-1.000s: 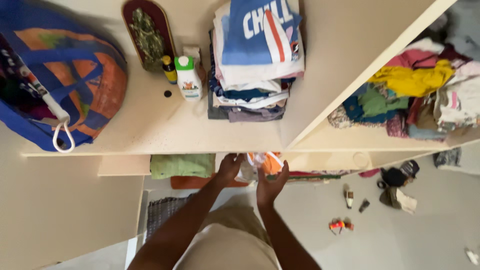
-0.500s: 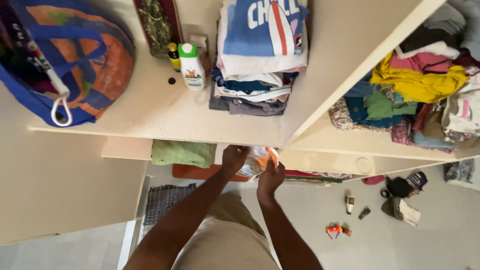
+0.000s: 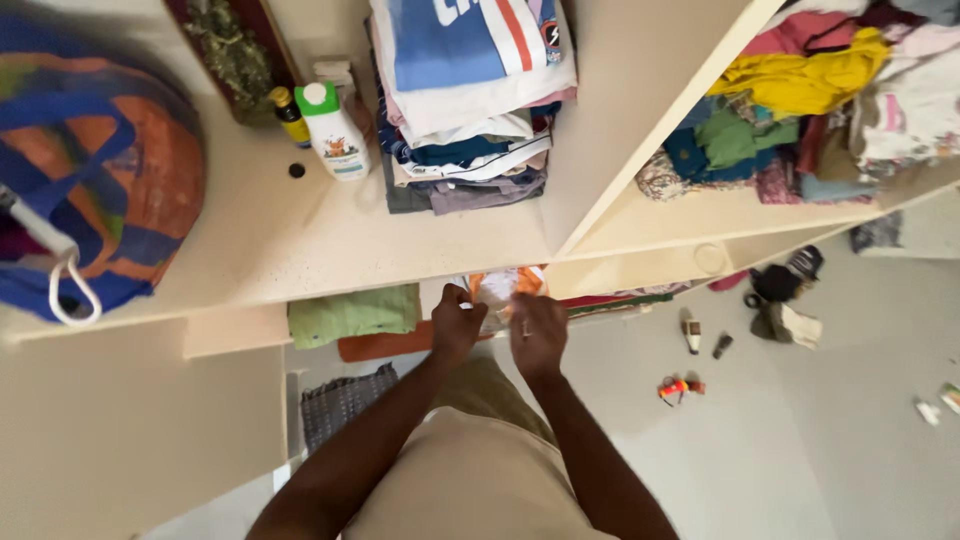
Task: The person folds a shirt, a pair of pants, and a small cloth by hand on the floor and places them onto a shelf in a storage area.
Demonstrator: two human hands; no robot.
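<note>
Both my hands reach under the top shelf [image 3: 300, 250] to a lower shelf. My left hand [image 3: 455, 325] and my right hand [image 3: 538, 333] are closed on an orange and white folded cloth [image 3: 500, 285] that lies partly hidden beneath the shelf edge. A folded green cloth [image 3: 352, 312] lies to the left of it, with an orange-red item [image 3: 385, 345] below. Above, on the top shelf, stands a stack of folded clothes [image 3: 470, 110] with a blue and white shirt on top.
A blue and orange bag [image 3: 95, 170] sits at the shelf's left. A white bottle [image 3: 333, 132] and a small dark bottle [image 3: 290, 115] stand beside the stack. The right compartment holds a heap of loose clothes [image 3: 800, 110]. Small items [image 3: 680, 387] lie scattered on the floor.
The view has shifted slightly and my hands have stayed on the orange and white cloth, the right hand turning a little over it.
</note>
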